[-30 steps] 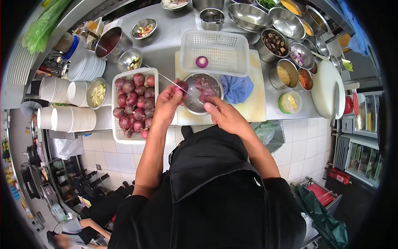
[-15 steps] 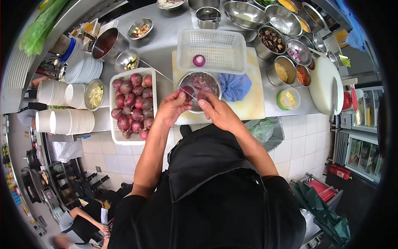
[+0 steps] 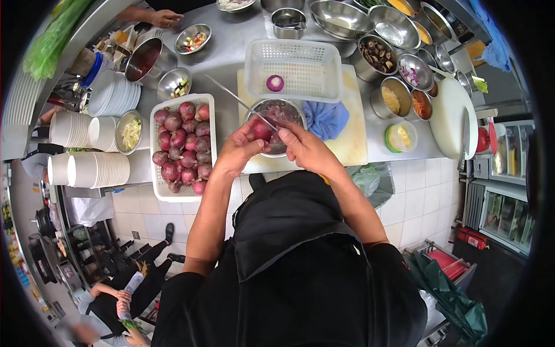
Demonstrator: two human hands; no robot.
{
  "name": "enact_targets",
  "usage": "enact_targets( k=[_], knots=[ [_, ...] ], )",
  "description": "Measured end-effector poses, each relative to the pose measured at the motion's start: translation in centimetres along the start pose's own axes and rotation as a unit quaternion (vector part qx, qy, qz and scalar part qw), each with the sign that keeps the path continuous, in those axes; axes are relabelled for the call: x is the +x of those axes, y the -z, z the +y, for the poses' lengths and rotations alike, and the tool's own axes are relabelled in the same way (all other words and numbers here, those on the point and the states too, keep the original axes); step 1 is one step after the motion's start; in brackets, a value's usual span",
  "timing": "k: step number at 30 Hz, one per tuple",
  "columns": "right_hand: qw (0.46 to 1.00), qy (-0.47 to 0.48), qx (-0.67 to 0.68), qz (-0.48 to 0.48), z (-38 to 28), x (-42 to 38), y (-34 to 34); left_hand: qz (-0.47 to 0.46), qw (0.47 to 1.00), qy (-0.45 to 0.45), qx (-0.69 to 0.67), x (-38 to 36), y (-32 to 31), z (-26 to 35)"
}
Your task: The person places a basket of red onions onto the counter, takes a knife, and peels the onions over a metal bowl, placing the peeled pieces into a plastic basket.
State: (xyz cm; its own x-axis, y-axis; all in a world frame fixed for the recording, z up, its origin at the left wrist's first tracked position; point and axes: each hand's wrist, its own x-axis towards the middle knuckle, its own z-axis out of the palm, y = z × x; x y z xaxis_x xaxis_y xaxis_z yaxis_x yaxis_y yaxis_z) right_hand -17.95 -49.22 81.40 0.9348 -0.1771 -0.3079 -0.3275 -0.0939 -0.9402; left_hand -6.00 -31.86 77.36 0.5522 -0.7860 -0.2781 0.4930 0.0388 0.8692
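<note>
My left hand [image 3: 238, 151] holds a red onion [image 3: 261, 130] over the near rim of a steel bowl [image 3: 294, 111] that has onion peels in it. My right hand [image 3: 305, 148] grips a long thin knife [image 3: 237, 101]; its blade runs up and left across the onion. The bowl stands on a pale cutting board [image 3: 350, 147]. To the left, a white basket [image 3: 164, 190] holds several unpeeled red onions [image 3: 182, 144]. One peeled onion [image 3: 274, 82] lies in a second white basket [image 3: 300, 66] behind the bowl.
A blue cloth [image 3: 325, 118] lies right of the bowl. Steel bowls of chopped ingredients [image 3: 393, 61] line the back right. Stacked white plates and bowls [image 3: 92, 150] stand at the left. Another person's hand [image 3: 165, 17] reaches in at the far left. A person crouches on the floor [image 3: 115, 301].
The knife blade has swung up and left, now lying across the onion. Both hands have shifted slightly up. Another person's hand has appeared at the far counter.
</note>
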Motion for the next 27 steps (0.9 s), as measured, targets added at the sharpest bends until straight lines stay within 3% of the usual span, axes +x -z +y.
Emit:
enact_targets(
  k=[2, 4, 7, 10, 13, 17, 21, 23, 25, 27],
  knots=[
    [0.999, -0.013, 0.025, -0.014, -0.1, 0.0, 0.3, -0.026, 0.999, -0.017, 0.014, -0.1, -0.1, 0.3],
    [0.998, -0.026, 0.051, -0.026, 0.0, 0.2, 0.4, -0.040, 0.993, 0.002, -0.111, 0.0, -0.7, 0.6],
    [0.989, -0.057, 0.128, -0.035, 0.6, 0.4, 0.2, -0.012, 0.989, 0.005, -0.145, 0.6, -0.9, 0.1],
    [0.979, -0.067, 0.190, -0.031, 0.8, 0.6, 0.0, 0.041, 0.997, -0.031, -0.058, 1.3, -1.1, -1.2],
    [0.977, -0.074, 0.200, -0.024, 0.9, 0.7, 0.1, 0.032, 0.997, -0.056, -0.039, 1.4, -1.1, -1.5],
    [0.997, 0.053, 0.031, 0.045, 1.3, 0.8, -0.5, 0.048, 0.997, -0.068, 0.001, 1.2, -1.1, -1.1],
    [0.972, 0.180, -0.111, 0.102, 1.5, 0.8, -1.0, 0.048, 0.997, -0.063, -0.013, 1.3, -1.1, -0.8],
    [0.969, 0.170, -0.142, 0.106, 0.9, 0.5, -1.2, 0.070, 0.995, -0.055, -0.035, 1.2, -1.4, -0.7],
    [0.966, 0.158, -0.174, 0.109, 0.4, 0.1, -1.2, 0.106, 0.988, -0.074, 0.087, 1.1, -1.7, -0.7],
    [0.959, 0.138, -0.221, 0.108, 0.1, -0.2, -1.2, 0.119, 0.986, -0.073, 0.092, 0.9, -1.9, -0.6]
  ],
)
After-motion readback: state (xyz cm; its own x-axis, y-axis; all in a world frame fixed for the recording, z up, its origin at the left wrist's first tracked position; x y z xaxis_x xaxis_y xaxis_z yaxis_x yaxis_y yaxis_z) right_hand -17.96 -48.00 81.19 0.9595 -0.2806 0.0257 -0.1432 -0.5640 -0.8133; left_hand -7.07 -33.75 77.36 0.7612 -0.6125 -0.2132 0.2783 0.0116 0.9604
